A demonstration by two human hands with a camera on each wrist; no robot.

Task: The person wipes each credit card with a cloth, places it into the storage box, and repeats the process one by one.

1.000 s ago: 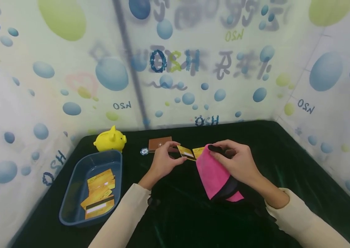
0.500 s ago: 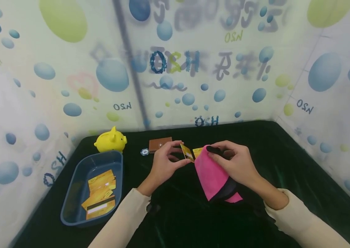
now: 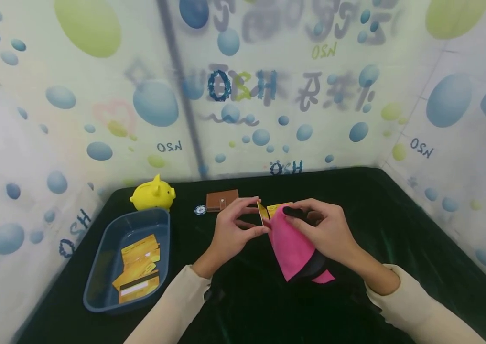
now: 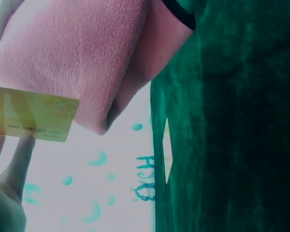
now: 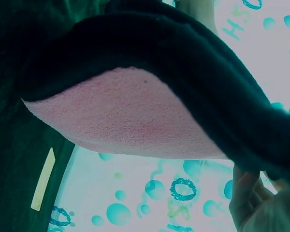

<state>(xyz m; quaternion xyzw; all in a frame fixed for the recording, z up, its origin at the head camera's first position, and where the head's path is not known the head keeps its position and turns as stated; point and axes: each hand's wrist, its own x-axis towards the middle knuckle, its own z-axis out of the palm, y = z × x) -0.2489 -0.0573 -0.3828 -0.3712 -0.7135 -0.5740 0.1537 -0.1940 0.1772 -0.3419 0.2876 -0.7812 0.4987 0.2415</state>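
Note:
My left hand (image 3: pixel 235 227) pinches a gold bank card (image 3: pixel 263 212) between thumb and fingers. In the left wrist view, raised digits show on the card (image 4: pixel 48 116), and the pink cloth is right beside it. My right hand (image 3: pixel 333 227) grips the fuzzy pink cloth (image 3: pixel 290 243) with black edging by its upper part, so it hangs down in folds. Whether cloth and card touch, I cannot tell. Another gold card (image 3: pixel 278 208) shows behind the top of the cloth, partly hidden by it. The right wrist view is mostly filled by the cloth (image 5: pixel 130 116) and its dark edging.
At the left stands a blue basin (image 3: pixel 92 282) with several gold cards (image 3: pixel 139 267) inside. A yellow piggy bank (image 3: pixel 153 194) is behind it. Further right lie a brown wallet (image 3: pixel 217 199) and a round poker chip (image 3: pixel 200 210). Dark green fabric (image 3: pixel 243 301) covers the table; a patterned curtain surrounds it.
My left hand has shifted slightly right, turning the pinched card nearly edge-on to the head view. The pink cloth has moved a little left, its top corner now closer to that card.

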